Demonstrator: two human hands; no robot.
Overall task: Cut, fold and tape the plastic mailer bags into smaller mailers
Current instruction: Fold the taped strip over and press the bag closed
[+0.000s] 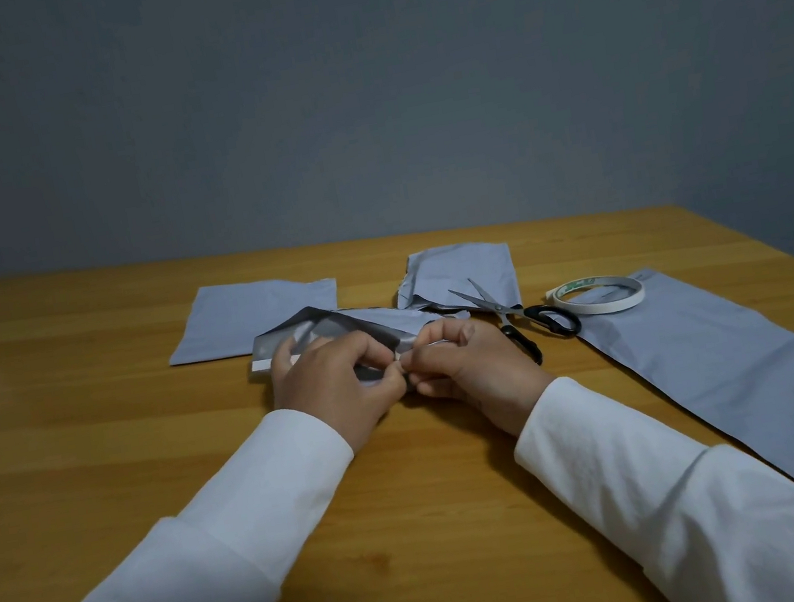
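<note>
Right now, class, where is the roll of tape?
In the head view, the roll of tape lies right of centre on the table, beside the scissors, on the long grey mailer bag.

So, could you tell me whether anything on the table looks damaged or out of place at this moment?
Only small things. The far-right mailer piece has a ragged, crumpled left edge, unlike the flat far-left piece. The scissors lie open, their blades resting on that ragged piece. The tape roll sits on the long uncut mailer.

Wood table [88,401] w/ 4 grey mailer pcs: flat pc [252,318], crumpled pc [463,269], folded pc [337,328], long strip [737,361]; scissors [522,317]; tape roll [597,295] on strip.
</note>
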